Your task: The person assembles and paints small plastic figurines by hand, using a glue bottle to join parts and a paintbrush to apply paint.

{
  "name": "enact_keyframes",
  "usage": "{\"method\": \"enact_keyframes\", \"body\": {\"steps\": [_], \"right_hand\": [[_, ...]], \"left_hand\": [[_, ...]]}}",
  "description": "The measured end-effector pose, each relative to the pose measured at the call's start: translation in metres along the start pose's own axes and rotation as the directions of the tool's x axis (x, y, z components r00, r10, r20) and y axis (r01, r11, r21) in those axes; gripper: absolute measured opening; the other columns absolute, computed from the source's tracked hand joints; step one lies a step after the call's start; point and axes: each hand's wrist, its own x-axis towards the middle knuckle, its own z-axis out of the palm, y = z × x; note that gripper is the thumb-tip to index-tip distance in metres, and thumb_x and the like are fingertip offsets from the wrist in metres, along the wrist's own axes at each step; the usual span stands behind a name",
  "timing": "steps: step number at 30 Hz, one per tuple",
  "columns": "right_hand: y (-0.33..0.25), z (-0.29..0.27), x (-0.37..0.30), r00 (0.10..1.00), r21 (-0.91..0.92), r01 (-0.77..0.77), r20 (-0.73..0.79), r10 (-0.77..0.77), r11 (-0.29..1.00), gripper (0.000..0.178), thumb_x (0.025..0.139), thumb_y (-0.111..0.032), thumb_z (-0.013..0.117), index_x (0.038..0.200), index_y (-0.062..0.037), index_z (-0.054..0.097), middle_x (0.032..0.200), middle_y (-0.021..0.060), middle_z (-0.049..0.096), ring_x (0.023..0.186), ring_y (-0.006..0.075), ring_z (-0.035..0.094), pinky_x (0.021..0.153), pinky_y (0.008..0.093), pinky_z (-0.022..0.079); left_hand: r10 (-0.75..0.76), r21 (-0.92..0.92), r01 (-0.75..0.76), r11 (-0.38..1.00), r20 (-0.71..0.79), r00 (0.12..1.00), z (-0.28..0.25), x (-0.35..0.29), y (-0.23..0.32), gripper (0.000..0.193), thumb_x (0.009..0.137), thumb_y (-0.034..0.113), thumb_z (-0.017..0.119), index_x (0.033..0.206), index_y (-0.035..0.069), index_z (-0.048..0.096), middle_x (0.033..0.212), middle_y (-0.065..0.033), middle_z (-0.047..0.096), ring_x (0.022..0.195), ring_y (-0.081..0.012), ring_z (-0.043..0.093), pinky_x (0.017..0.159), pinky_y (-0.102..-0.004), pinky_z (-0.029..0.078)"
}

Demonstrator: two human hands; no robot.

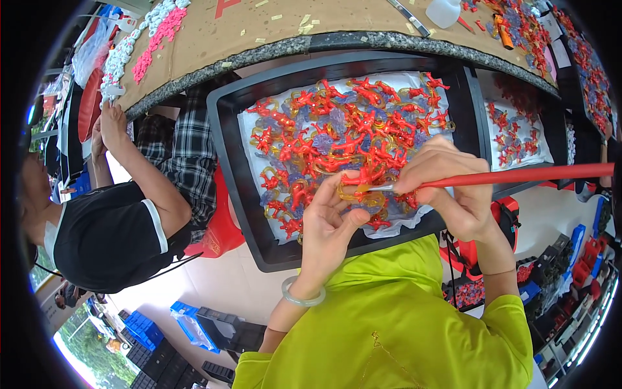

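My left hand (327,223) pinches a small clear yellow ring-shaped toy piece (360,192) with a red figure on it, over the near edge of a black tray (223,139). My right hand (447,188) grips a red-handled paintbrush (518,176), its metal ferrule and tip touching the piece. The tray holds a white sheet covered with several red, purple and yellow pieces (343,126). A pale bangle (299,297) circles my left wrist.
A second black tray (518,133) with similar pieces lies to the right. A cardboard-covered workbench (272,29) runs behind. A person in a black shirt (113,236) sits at left, hands on white and pink parts (139,39). Blue and black crates (188,330) stand below.
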Motion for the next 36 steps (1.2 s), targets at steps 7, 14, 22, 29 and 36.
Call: {"method": "enact_keyframes", "body": {"steps": [7,14,22,29,36], "right_hand": [[0.003,0.001,0.000,0.999,-0.057,0.011,0.031,-0.009,0.998,0.009,0.081,-0.013,0.066,0.084,-0.0048,0.066,0.077,0.0051,0.066,0.069,0.0216,0.060,0.071,0.0335,0.040],[0.002,0.001,0.003,0.999,-0.099,0.040,0.039,-0.036,0.994,0.006,0.080,-0.011,0.067,0.084,-0.0060,0.067,0.076,0.0038,0.066,0.070,0.0202,0.060,0.073,0.0331,0.040],[0.016,0.008,0.003,0.982,-0.012,-0.074,-0.175,0.071,0.997,0.008,0.083,0.001,0.063,0.089,-0.0014,0.068,0.086,0.0071,0.068,0.082,0.0178,0.065,0.076,0.0299,0.048],[0.026,0.040,-0.020,0.865,0.645,-0.411,0.052,0.499,0.644,0.009,0.083,0.005,0.064,0.090,0.0025,0.058,0.088,0.0110,0.065,0.079,0.0135,0.064,0.071,0.0257,0.053],[0.025,0.050,-0.021,0.840,0.716,-0.424,0.082,0.537,0.554,0.006,0.085,0.004,0.063,0.088,0.0020,0.058,0.079,0.0075,0.063,0.066,0.0095,0.059,0.058,0.0230,0.049]], "left_hand": [[0.017,0.048,-0.017,0.999,-0.011,1.000,0.003,-0.001,0.002,0.056,0.082,0.010,0.073,0.128,-0.001,0.043,0.116,-0.0093,0.057,0.107,-0.0165,0.057,0.088,-0.0282,0.049],[-0.009,0.026,0.008,1.000,0.014,1.000,0.004,-0.003,-0.001,0.058,0.081,0.010,0.073,0.129,-0.002,0.042,0.118,-0.0102,0.056,0.103,-0.0166,0.058,0.087,-0.0279,0.049],[-0.049,-0.143,0.064,0.988,0.105,0.993,0.001,-0.002,0.002,0.055,0.086,0.019,0.069,0.129,-0.002,0.043,0.112,-0.0125,0.062,0.108,-0.0218,0.059,0.090,-0.0300,0.045],[-0.077,-0.111,0.078,0.991,0.015,0.997,0.002,0.001,0.002,0.037,0.093,0.019,0.060,0.121,0.000,0.047,0.109,-0.0115,0.063,0.105,-0.0182,0.061,0.088,-0.0290,0.047],[-0.100,-0.175,0.098,0.980,0.000,0.995,-0.007,0.002,-0.006,0.022,0.099,0.024,0.049,0.100,0.002,0.054,0.096,-0.0064,0.065,0.090,-0.0130,0.066,0.071,-0.0231,0.054]]}}
